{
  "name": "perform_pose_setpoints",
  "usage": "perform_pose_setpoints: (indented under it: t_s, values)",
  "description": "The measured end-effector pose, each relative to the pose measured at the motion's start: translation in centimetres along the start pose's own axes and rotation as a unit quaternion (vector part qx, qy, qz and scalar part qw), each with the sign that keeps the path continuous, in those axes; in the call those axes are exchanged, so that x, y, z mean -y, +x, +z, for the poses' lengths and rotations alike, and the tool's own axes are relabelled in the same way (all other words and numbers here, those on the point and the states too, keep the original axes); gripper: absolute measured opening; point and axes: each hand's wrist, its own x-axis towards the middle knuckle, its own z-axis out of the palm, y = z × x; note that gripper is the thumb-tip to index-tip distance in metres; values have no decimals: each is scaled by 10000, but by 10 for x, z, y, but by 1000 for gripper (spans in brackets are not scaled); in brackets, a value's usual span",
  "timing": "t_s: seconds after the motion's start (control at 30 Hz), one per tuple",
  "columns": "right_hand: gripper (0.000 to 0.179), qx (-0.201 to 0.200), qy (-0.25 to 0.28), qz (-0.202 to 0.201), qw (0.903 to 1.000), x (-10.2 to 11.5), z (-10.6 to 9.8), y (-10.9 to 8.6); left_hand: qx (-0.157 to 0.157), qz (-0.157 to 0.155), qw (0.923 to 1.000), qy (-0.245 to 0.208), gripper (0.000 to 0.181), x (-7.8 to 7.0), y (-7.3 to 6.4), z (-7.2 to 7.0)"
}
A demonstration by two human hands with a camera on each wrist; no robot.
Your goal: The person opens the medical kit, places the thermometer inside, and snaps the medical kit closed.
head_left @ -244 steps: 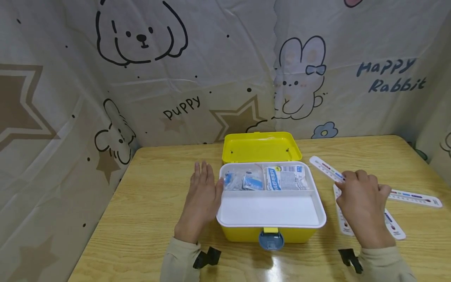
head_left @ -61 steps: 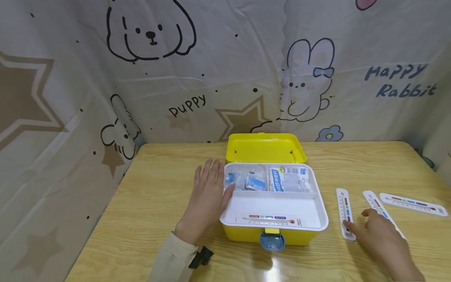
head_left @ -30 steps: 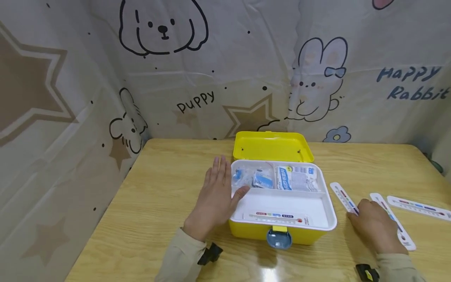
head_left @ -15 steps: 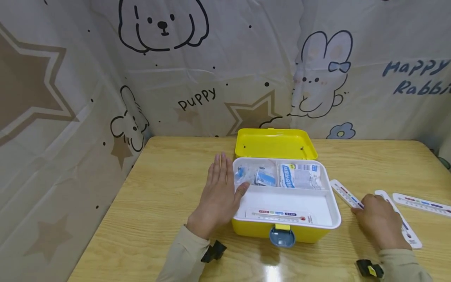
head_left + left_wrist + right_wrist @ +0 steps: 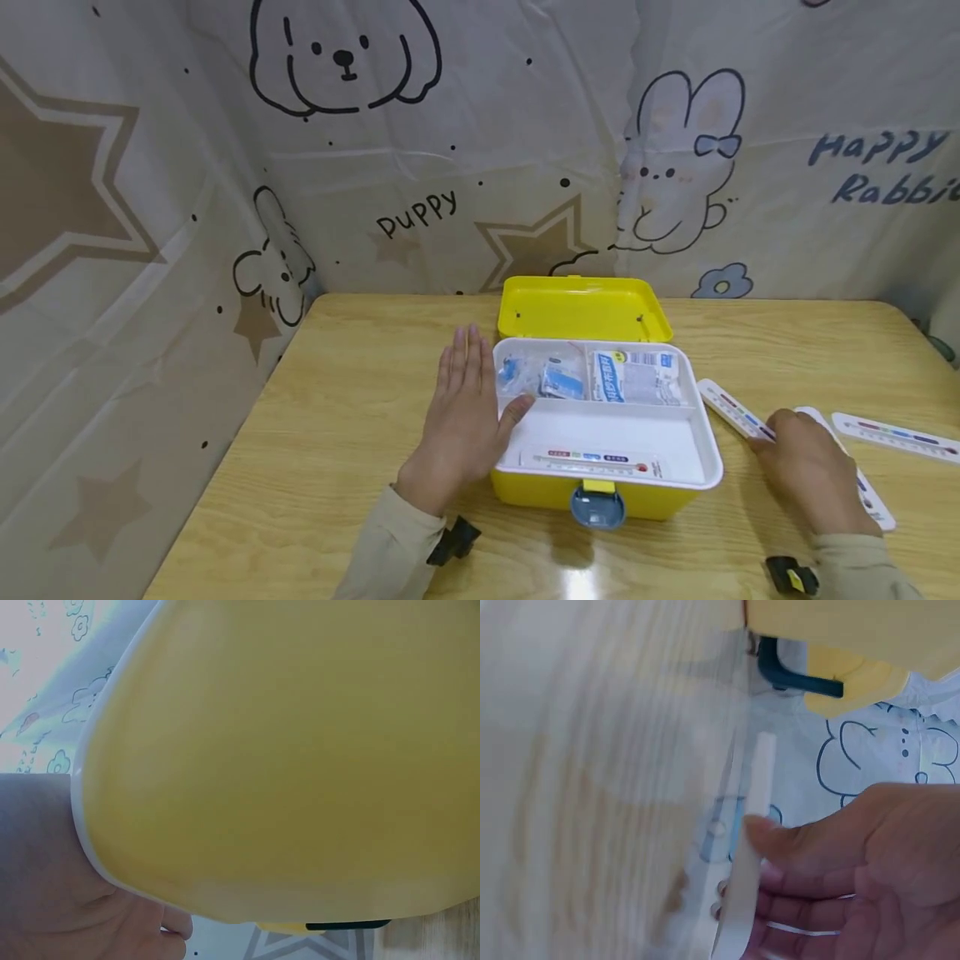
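Observation:
My left hand (image 5: pixel 465 421) rests against the left side of a yellow first-aid box (image 5: pixel 633 500), fingers straight and thumb over the rim of its white tray (image 5: pixel 652 429). A thermometer strip (image 5: pixel 596 462) lies along the front of that tray. To the right of the box, my right hand (image 5: pixel 813 475) pinches another white thermometer strip (image 5: pixel 729 406) between thumb and fingers; the right wrist view shows this strip (image 5: pixel 742 889) edge-on. Beside and partly behind that hand lies a further thermometer (image 5: pixel 873 504), with one more thermometer (image 5: pixel 900 435) farther right.
The yellow lid (image 5: pixel 585 308) stands open behind the tray. Its back compartments hold a blue-and-white gauze packet (image 5: pixel 637 379) and bagged items (image 5: pixel 561 379). A grey-blue latch (image 5: pixel 597 508) hangs in front. Patterned cloth (image 5: pixel 337 183) hangs behind the wooden table (image 5: pixel 337 417).
Over eight seconds, one thermometer strip has come to lie in the tray. My right hand has since taken hold of another, turning it at an angle. My left hand stays at the box.

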Motion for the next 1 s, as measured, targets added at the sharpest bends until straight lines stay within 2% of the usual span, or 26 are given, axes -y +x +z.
perform_pose_setpoints:
  t_s: [0.1,0.33,0.73,0.87,1.0]
  values:
    - [40,-119,16,-26,9999,0,-2,-1,-41,22,10000,5,86,-1,0,0]
    - [37,-218,-24,-54,9997,3,-3,-1,65,-215,9997,-97,85,0,0,1]
    - [36,-562,-132,-176,9982,3,-3,-6,69,-145,9997,-191,86,-1,0,0]
    - [33,-840,-208,-387,9955,2,-2,-7,70,-171,9997,-179,85,-1,0,-1]
    - [31,-1358,-315,-823,9868,2,0,-8,91,-229,9995,-177,85,-1,0,-1]
